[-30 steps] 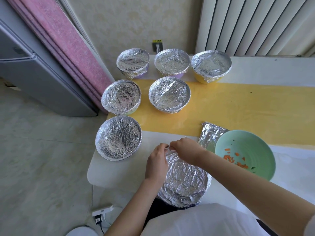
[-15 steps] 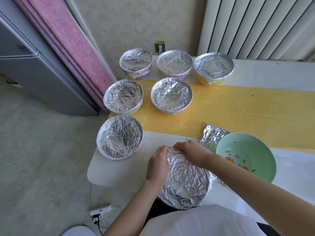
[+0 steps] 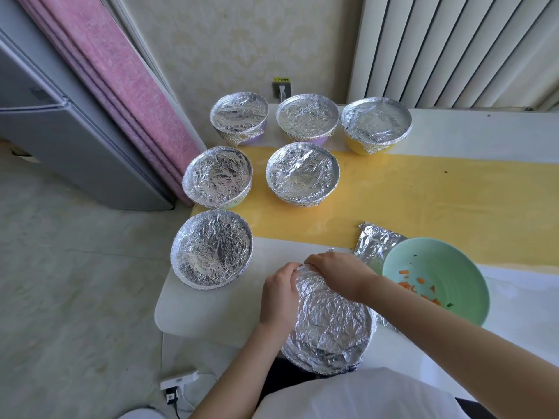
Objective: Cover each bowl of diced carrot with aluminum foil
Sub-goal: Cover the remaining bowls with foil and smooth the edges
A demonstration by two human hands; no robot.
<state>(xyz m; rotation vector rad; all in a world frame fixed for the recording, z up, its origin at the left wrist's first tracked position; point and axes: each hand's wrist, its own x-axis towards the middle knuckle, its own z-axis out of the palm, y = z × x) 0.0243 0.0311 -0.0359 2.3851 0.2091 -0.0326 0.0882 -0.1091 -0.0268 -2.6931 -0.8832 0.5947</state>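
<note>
A foil-covered bowl (image 3: 329,325) sits at the table's near edge, right in front of me. My left hand (image 3: 279,293) grips the foil at its far-left rim, and my right hand (image 3: 338,275) presses the foil over its far rim; their fingertips almost meet. To the right stands an uncovered green bowl (image 3: 444,267) with bits of diced carrot. A loose foil sheet (image 3: 376,244) lies flat beside it, partly under it. Several other bowls stand wrapped in foil, the nearest one (image 3: 211,249) at the left edge.
The white table (image 3: 211,309) has a yellow runner (image 3: 423,204) across it. Five wrapped bowls fill the far left, one yellow-sided (image 3: 375,125). A grey fridge (image 3: 60,128) and pink curtain (image 3: 121,86) stand left; a power strip (image 3: 178,384) lies on the floor.
Both hands stay on the far rim of the near bowl, shifting only slightly along the foil edge. The camera has drifted a little; the bowls have not moved.
</note>
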